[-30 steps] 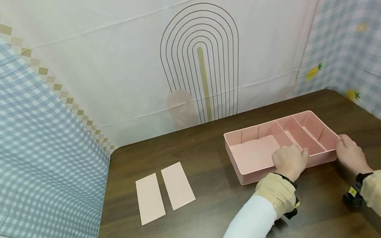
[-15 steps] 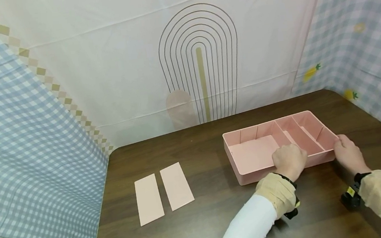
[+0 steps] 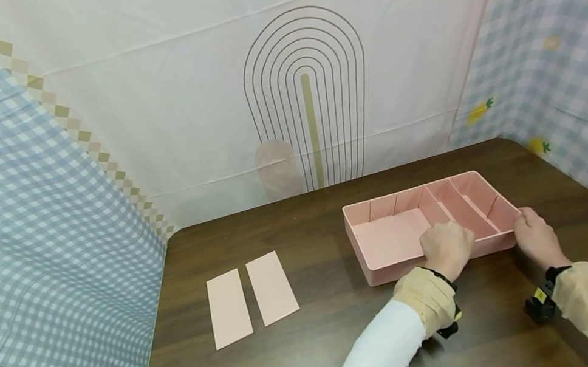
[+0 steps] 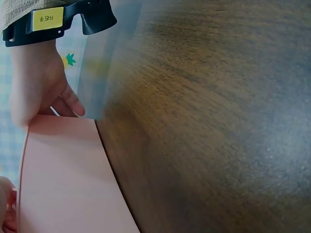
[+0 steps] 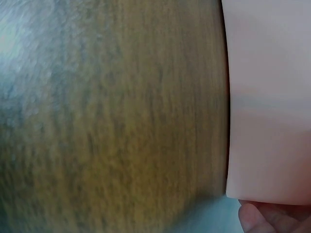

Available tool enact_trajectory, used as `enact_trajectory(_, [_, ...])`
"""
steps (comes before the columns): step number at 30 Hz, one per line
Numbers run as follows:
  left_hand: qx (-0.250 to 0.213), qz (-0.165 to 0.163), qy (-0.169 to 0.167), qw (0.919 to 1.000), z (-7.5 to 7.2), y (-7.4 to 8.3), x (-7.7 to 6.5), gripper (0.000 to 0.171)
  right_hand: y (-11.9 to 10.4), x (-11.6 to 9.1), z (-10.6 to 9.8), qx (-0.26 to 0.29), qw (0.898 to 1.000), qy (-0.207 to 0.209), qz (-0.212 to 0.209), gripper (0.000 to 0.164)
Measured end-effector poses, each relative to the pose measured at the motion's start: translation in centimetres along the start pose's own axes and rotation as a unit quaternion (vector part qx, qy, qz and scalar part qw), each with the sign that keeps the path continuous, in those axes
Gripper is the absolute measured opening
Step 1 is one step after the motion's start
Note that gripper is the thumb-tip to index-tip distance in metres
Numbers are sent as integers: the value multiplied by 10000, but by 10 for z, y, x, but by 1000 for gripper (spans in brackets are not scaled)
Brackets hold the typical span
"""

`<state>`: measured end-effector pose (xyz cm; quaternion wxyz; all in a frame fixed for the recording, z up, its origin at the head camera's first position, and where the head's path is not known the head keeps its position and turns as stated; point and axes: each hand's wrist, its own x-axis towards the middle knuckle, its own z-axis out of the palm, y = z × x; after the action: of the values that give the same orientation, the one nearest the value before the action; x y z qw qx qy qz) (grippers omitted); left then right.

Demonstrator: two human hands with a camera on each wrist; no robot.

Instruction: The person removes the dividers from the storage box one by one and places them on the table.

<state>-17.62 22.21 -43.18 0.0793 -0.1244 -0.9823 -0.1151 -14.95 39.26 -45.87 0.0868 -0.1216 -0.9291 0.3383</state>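
A pink divided box (image 3: 390, 274) stands on the right half of the brown table. My left hand (image 3: 447, 247), knuckles up, reaches over its front wall and pinches the near end of a pink divider (image 3: 432, 206); the fingertips are hidden inside the box. That divider's far corner pokes slightly above the back rim. My right hand (image 3: 538, 236) grips the front right corner of the box, and its fingers (image 5: 252, 218) show beside the end wall in the right wrist view. A second divider (image 3: 473, 203) sits in the box to the right.
Two flat pink panels, one on the left (image 3: 230, 309) and one on the right (image 3: 272, 288), lie side by side on the left of the table (image 3: 336, 343). Patterned cloths (image 3: 197, 109) hang behind and at both sides.
The far end of the divider by my left hand has risen a little above the rim. Both hands keep their places, and the head view has shifted very slightly.
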Motion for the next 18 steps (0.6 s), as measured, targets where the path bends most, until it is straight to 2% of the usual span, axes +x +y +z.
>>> enact_trajectory(4, [-112,171,230,9995,-2,-2,1,42,0,0,1,-16,10000,88,-22,46])
enact_trajectory(18, [-339,336,170,9987,-14,-2,4,43,2,0,2,-24,10000,43,6,46])
